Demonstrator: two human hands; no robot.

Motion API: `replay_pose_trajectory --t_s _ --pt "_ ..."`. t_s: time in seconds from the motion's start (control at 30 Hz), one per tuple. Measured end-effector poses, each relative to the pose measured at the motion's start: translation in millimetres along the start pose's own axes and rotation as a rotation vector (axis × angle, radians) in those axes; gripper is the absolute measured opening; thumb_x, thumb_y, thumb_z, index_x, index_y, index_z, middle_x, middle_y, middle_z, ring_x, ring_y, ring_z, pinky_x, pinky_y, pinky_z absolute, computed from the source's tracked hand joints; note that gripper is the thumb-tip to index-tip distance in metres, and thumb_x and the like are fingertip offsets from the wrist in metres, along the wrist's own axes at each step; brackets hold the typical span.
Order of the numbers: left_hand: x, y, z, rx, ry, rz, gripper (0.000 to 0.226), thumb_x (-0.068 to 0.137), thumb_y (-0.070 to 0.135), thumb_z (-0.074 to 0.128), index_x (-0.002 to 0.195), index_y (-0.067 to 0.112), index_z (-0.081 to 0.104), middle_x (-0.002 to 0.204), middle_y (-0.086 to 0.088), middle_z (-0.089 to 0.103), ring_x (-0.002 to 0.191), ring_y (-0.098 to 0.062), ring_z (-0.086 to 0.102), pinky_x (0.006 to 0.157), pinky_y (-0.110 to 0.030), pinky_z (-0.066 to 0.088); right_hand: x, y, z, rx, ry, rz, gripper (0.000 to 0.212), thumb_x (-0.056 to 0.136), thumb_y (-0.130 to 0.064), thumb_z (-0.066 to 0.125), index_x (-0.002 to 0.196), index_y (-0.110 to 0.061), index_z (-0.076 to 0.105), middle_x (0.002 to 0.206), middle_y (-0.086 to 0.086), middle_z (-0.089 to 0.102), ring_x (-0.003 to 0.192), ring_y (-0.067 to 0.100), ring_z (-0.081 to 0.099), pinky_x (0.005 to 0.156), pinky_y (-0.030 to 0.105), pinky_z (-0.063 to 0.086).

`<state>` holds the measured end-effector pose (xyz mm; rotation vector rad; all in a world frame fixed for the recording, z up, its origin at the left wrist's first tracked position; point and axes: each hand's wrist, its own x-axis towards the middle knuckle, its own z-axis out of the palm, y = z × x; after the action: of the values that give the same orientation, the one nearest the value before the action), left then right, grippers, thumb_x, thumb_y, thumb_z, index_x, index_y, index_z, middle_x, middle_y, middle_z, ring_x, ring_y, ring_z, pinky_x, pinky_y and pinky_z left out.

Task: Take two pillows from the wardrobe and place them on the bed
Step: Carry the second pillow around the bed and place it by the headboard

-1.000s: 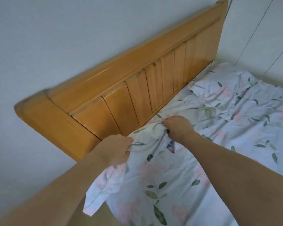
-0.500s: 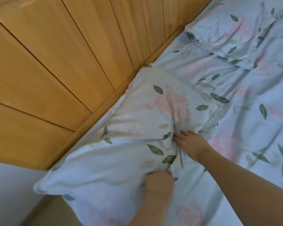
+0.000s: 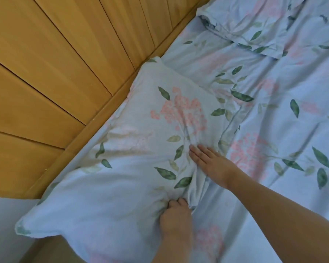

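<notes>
A pale blue pillow (image 3: 122,149) with pink flowers and green leaves lies flat on the bed (image 3: 273,114), its long side against the wooden headboard (image 3: 65,63). My left hand (image 3: 176,219) is closed on a fold of the pillow's near edge. My right hand (image 3: 211,164) rests flat on the same edge, fingers together and stretched out. A second pillow (image 3: 264,21) in the same print lies at the top right, further along the headboard. The sheet carries the same floral pattern.
The pillow's left corner (image 3: 23,228) hangs past the bed's side. A pale wall (image 3: 2,224) shows at the lower left below the headboard, with a strip of wooden bed frame (image 3: 46,251) under the pillow.
The pillow went from bunched in both hands at the headboard to lying flat. My left hand now grips its near edge and my right hand has opened flat on it.
</notes>
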<state>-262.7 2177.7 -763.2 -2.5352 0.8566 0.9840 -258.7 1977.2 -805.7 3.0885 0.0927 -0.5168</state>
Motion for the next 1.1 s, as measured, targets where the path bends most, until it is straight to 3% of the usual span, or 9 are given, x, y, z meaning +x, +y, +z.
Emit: replay_pose_trajectory --t_s 0.17,0.23,0.4,0.47,0.53,0.6,0.7,0.87,1.1 --pt "-10 2 12 -0.009 -0.040 -0.016 0.062 0.086 0.045 0.057 0.130 0.012 0.030 0.129 -0.014 0.041 0.113 -0.030 0.051 0.088 -0.039 0.045 -11 -4 13 -0.005 0.032 0.056 0.088 0.094 -0.010 0.038 0.139 -0.015 -0.038 0.149 0.002 -0.042 0.143 0.026 -0.026 0.119 0.041 -0.008" --pt "-24 -5 17 0.011 0.086 0.028 0.060 0.079 0.050 0.053 0.126 0.015 0.038 0.125 -0.012 0.045 0.110 -0.032 0.049 0.086 -0.042 0.042 -18 -8 17 0.013 0.021 0.088 0.087 0.095 -0.011 0.035 0.137 -0.015 -0.041 0.149 0.002 -0.042 0.141 0.025 -0.030 0.118 0.042 -0.010" --pt "-43 -49 23 0.065 0.395 0.138 0.057 0.071 0.050 0.053 0.121 0.025 0.065 0.130 -0.007 0.060 0.120 -0.033 0.054 0.097 -0.078 0.017 -29 -23 12 0.085 -0.034 0.128 0.094 0.088 -0.013 0.041 0.137 -0.012 -0.040 0.146 0.005 -0.046 0.141 0.027 -0.033 0.118 0.043 -0.014" --pt "-40 -67 33 0.065 0.317 0.127 0.058 0.083 0.054 0.036 0.134 0.034 0.054 0.148 0.002 0.044 0.138 -0.028 0.037 0.095 -0.083 0.007 -28 -32 10 0.113 -0.058 0.145 0.098 0.087 -0.019 0.044 0.137 -0.011 -0.039 0.146 0.006 -0.046 0.140 0.027 -0.033 0.118 0.044 -0.015" --pt "-33 -81 47 0.148 0.219 0.069 0.062 0.087 0.062 0.012 0.147 0.048 0.017 0.159 0.013 0.001 0.147 -0.018 -0.002 0.093 -0.084 -0.003 -26 -40 14 0.131 -0.068 0.155 0.101 0.086 -0.032 0.045 0.137 -0.011 -0.040 0.146 0.006 -0.046 0.139 0.026 -0.035 0.117 0.046 -0.016" --pt "-20 -87 62 0.217 0.189 0.051 0.066 0.081 0.070 -0.005 0.143 0.050 -0.015 0.150 0.017 -0.031 0.140 -0.015 -0.031 0.091 -0.083 -0.014 -24 -43 19 0.138 -0.084 0.169 0.109 0.084 -0.051 0.046 0.135 -0.013 -0.042 0.145 0.004 -0.047 0.138 0.025 -0.036 0.117 0.047 -0.017" --pt "-9 -84 71 0.304 0.094 0.032 0.075 0.075 0.077 -0.007 0.138 0.043 -0.032 0.144 0.014 -0.046 0.133 -0.018 -0.044 0.084 -0.085 -0.019 -26 -45 25 0.174 -0.129 0.198 0.111 0.083 -0.059 0.047 0.135 -0.016 -0.042 0.146 0.001 -0.046 0.139 0.023 -0.036 0.117 0.047 -0.016" --pt "-27 -71 59 0.343 0.122 0.065 0.078 0.084 0.074 0.012 0.145 0.037 -0.022 0.152 0.006 -0.037 0.138 -0.026 -0.036 0.086 -0.084 -0.018 -48 -53 2 0.237 -0.235 0.238 0.095 0.090 -0.024 0.048 0.147 -0.018 -0.028 0.155 0.001 -0.033 0.146 0.022 -0.022 0.119 0.041 -0.010" --pt "-122 -52 -50 0.185 0.177 0.165 0.062 0.096 0.053 0.022 0.152 0.030 0.005 0.162 -0.001 0.006 0.147 -0.028 0.004 0.109 -0.068 -0.002 -135 -67 -130 0.368 -0.273 0.295 0.079 0.095 -0.029 0.044 0.153 -0.015 -0.008 0.161 0.003 -0.016 0.149 0.021 -0.010 0.120 0.037 -0.003"
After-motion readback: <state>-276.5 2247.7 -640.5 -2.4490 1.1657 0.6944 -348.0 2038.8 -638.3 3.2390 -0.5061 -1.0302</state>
